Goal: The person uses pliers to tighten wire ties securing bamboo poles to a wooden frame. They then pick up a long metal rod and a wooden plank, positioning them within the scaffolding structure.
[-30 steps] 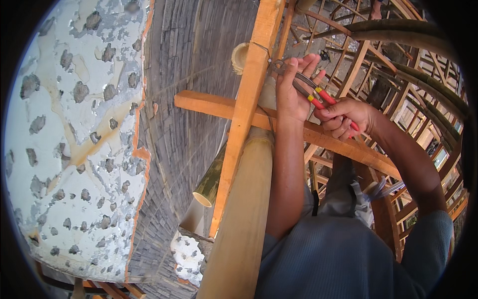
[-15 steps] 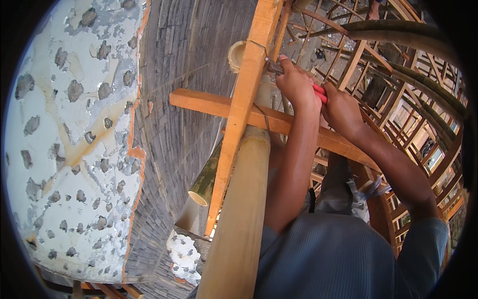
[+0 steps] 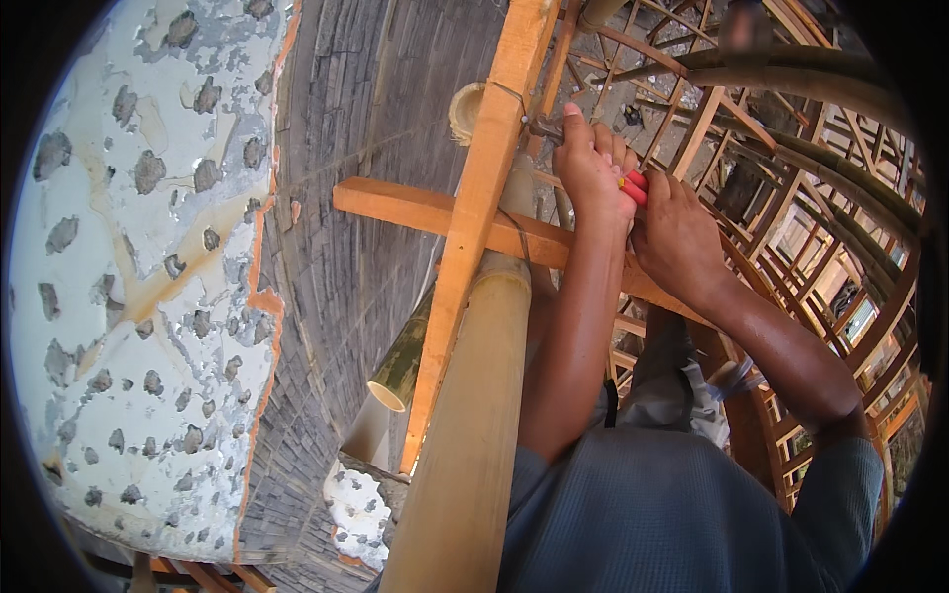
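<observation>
A pair of pliers with red handles (image 3: 634, 188) is in both my hands, its dark metal head pointing at an upright orange-brown timber (image 3: 478, 188). My left hand (image 3: 593, 168) is closed around the pliers near the head, thumb up. Lower and to the right, my right hand (image 3: 684, 237) is closed around the handle ends. A thin wire (image 3: 506, 91) loops around the timber, and a small shiny point shows at its edge beside the jaws. Whether the jaws grip the wire is too small to tell.
A crosswise timber (image 3: 395, 206) passes behind the upright one. A thick bamboo pole (image 3: 465, 425) runs up close to my left arm. A cut green bamboo (image 3: 400, 366) and a pitted white wall (image 3: 148, 296) lie left. Timber and bamboo scaffolding (image 3: 791, 148) fills the right side.
The red handles look turned and more spread, showing a yellow part. My right hand has shifted slightly down and left. The view has moved a little.
</observation>
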The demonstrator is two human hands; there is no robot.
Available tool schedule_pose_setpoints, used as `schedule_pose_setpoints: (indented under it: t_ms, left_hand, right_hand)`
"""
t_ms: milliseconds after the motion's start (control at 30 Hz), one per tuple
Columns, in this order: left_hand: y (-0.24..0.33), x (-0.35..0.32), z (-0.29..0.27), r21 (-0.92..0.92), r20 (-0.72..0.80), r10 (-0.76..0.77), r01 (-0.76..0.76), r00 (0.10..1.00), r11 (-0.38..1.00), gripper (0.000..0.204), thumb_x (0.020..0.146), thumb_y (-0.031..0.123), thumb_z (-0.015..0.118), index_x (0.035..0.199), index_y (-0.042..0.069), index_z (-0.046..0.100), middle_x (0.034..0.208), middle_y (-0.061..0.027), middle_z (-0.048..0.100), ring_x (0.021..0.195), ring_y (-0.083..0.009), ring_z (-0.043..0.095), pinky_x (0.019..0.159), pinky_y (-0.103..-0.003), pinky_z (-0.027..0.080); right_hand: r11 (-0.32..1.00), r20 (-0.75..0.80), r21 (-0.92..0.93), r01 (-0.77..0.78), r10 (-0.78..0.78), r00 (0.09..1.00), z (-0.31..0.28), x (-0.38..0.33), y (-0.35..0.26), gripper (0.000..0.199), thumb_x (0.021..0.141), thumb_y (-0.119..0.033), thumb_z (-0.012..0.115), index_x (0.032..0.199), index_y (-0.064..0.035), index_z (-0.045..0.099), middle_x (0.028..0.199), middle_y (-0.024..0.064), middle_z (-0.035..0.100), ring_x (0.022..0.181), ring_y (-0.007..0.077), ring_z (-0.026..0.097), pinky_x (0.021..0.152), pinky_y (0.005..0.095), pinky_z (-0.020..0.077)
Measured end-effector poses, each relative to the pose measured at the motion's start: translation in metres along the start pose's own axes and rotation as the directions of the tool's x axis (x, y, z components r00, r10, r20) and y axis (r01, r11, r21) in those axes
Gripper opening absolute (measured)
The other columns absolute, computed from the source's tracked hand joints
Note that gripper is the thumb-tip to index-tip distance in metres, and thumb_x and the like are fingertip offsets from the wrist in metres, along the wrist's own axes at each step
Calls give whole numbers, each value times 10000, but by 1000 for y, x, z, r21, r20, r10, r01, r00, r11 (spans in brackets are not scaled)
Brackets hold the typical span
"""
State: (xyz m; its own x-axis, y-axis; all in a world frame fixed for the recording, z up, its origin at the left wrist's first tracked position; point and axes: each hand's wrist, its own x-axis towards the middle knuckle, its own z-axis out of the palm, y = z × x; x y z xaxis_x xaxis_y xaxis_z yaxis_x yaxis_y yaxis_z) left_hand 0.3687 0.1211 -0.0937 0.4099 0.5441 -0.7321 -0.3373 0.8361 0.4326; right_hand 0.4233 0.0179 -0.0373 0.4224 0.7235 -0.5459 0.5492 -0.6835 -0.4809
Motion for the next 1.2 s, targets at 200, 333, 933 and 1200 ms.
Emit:
schedule_pose_setpoints:
  t_ms: [200,333,933,1200]
  left_hand:
    - [16,-16,0,238,-177,26,17,984,971,248,1036,325,625,1059,88,555,628,7,455,510,-144,466,522,-328,461]
    - [27,-11,-13,-269,157,-106,146,982,952,355,1037,482,593,943,141,579,590,37,404,479,-103,427,483,-269,396]
    - [-3,-10,-17,-78,-20,88,-89,996,993,280,1078,217,497,813,142,452,576,26,407,439,-62,355,433,-255,310]
    - [10,-4,-39,-407,610,-9,322,792,855,363,1089,330,498,778,171,402,558,30,369,439,-73,370,476,-238,301]
  right_hand:
    - [428,765,619,-659,-139,629,20,14,46,196,1015,-289,665,1022,-123,560,653,-47,428,500,79,419,448,265,332]
    - [44,746,471,-881,-552,372,19,21,57,223,988,-286,710,1016,-128,555,654,-62,395,486,51,381,436,235,296]
    - [659,582,685,-311,-237,778,13,18,50,266,960,-219,632,1110,-3,595,811,91,605,614,170,605,511,341,493]
    - [18,722,452,-892,-594,354,2,15,31,290,1011,-294,580,942,-13,581,627,87,547,495,190,524,460,292,380]
